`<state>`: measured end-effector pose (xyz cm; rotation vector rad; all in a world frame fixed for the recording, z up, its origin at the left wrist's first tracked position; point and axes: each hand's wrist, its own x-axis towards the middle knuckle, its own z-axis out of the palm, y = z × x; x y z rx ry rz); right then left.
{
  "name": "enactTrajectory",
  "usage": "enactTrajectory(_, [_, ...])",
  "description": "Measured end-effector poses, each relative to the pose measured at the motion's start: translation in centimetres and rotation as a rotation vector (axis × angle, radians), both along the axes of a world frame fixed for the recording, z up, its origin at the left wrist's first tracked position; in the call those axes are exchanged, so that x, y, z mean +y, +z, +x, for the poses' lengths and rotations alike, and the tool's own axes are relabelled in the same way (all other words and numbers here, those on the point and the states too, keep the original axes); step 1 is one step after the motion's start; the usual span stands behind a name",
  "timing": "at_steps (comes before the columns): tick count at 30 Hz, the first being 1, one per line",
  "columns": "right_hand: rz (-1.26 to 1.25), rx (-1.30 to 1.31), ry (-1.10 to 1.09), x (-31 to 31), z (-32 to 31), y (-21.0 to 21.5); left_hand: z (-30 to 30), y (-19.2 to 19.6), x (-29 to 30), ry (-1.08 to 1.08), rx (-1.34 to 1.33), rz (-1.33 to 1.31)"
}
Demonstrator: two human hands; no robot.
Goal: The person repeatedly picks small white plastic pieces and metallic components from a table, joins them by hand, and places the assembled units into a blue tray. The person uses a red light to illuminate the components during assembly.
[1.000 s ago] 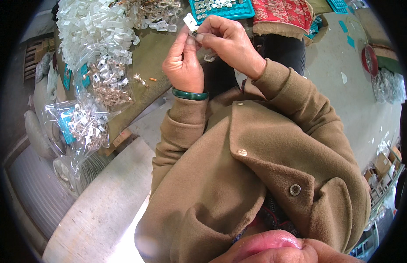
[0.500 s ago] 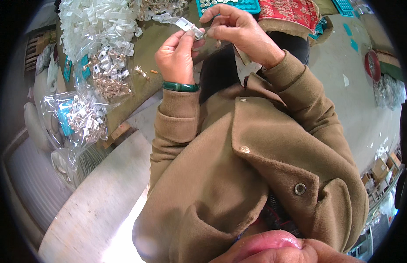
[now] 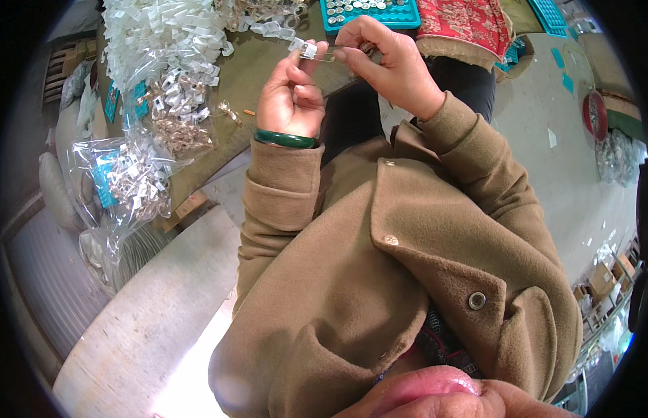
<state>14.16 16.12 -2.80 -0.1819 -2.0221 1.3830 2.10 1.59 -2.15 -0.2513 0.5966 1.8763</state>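
Note:
My left hand [image 3: 292, 97], with a dark green bangle [image 3: 287, 138] on its wrist, is closed on a small white plastic piece [image 3: 308, 51] held at the fingertips. To its right, my right hand [image 3: 393, 66] pinches thumb against forefinger. A thin, pale, wire-like strand [image 3: 325, 57] spans the short gap from the white piece to these right fingertips. What kind of strand it is, I cannot make out. Beyond the left hand, a few similar white pieces [image 3: 271, 30] lie on the table in a loose row.
A large heap of white plastic pieces [image 3: 163, 38] covers the far left of the table, with copper-coloured metal pieces [image 3: 181, 136] nearer. A clear bag [image 3: 139, 184] of parts hangs at the left edge. Beyond my right hand are a teal tray [image 3: 400, 21] of round pieces and a red patterned cloth [image 3: 460, 28].
My left hand has turned, so the white piece shows a shorter side. My right hand has drawn slightly away to the right and nearer, and the strand now shows stretched between the hands.

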Motion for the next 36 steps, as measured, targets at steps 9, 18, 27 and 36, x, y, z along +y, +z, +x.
enactTrajectory(9, [0.491, -0.024, -0.205, 2.4, 1.3, 0.8, 0.4, -0.2, 1.7, -0.017, 0.342, -0.217])
enactTrajectory(18, [0.49, -0.229, -0.226, 4.5, -2.4, 1.5, 0.6, -0.5, 2.2, -0.066, 0.689, -0.394])
enactTrajectory(27, [0.669, -0.308, -0.209, 3.8, -3.3, 0.5, 0.2, -1.6, 2.1, -0.054, 0.548, -0.302])
enactTrajectory(36, [0.583, -0.273, -0.127, 3.9, -4.1, 0.4, -0.8, -2.0, 2.1, -0.05, 0.415, -0.233])
